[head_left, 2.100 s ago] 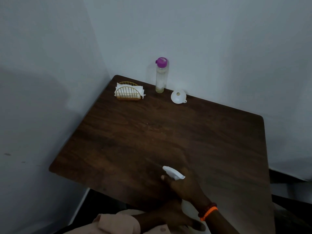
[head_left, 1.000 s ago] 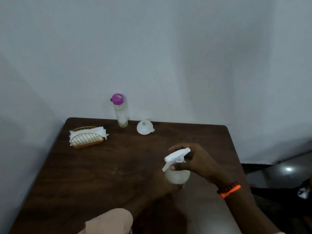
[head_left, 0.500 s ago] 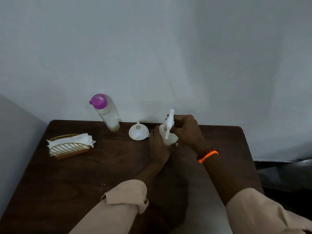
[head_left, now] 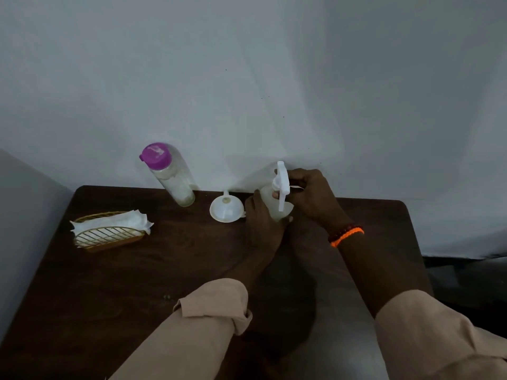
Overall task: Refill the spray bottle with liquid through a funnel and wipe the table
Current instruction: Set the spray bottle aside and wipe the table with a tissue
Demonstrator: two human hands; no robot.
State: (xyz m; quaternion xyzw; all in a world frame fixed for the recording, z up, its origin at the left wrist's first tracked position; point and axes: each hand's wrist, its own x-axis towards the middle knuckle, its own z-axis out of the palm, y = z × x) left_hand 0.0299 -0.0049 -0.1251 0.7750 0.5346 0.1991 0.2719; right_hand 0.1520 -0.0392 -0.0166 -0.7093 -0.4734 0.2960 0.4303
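Note:
A small translucent spray bottle (head_left: 270,202) with a white trigger head (head_left: 282,185) stands near the back edge of the dark wooden table (head_left: 137,270). My left hand (head_left: 262,223) grips the bottle's body from the left. My right hand (head_left: 312,197) grips the trigger head from the right. Just left of the bottle a white funnel (head_left: 226,209) lies mouth up. Further left stands a clear refill bottle (head_left: 170,174) with a purple cap and a little pale liquid at its bottom.
A gold wire holder with white napkins (head_left: 109,229) sits at the table's back left. Grey walls close in behind and on the left. The table's right edge drops to a dark floor (head_left: 466,283).
The spray bottle came up from the near edge to the back of the table beside the funnel. Both hands now hold it, and in the last half second they barely moved.

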